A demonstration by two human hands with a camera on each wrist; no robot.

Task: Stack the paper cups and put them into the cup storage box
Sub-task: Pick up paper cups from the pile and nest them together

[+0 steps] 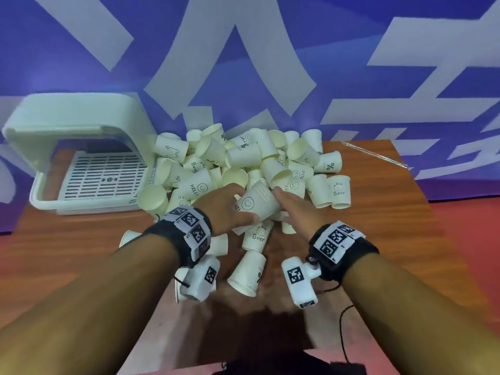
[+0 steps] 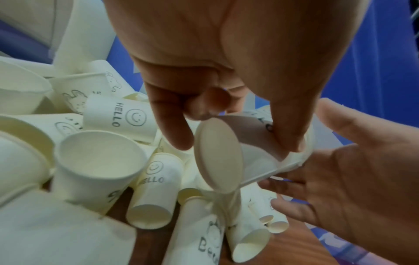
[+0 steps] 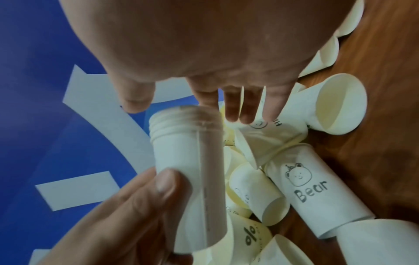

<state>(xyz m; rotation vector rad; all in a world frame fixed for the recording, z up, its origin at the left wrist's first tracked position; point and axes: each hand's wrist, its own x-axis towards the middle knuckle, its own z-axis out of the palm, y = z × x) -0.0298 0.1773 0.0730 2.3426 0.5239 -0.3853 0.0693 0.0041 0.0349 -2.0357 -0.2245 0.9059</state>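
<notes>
A big heap of white paper cups [image 1: 243,158] lies across the wooden table [image 1: 81,253]. My left hand [image 1: 244,204] grips a short stack of nested cups [image 1: 257,203] with a smiley print, thumb under and fingers over it, just above the heap's near side. In the left wrist view the stack's base [image 2: 217,156] faces the camera. My right hand [image 1: 292,207] is beside the stack with straight fingers [image 3: 235,107] near its rim end [image 3: 183,118] and holds nothing. The white cup storage box [image 1: 67,205] stands at the back left, its lid raised over a slotted tray.
Loose cups [image 1: 249,272] lie between my wrists, some marked Bear [image 3: 312,188]. A clear plastic sleeve [image 1: 373,155] lies at the table's back right. A blue and white banner stands right behind the heap. Bare wood shows at the front left and right.
</notes>
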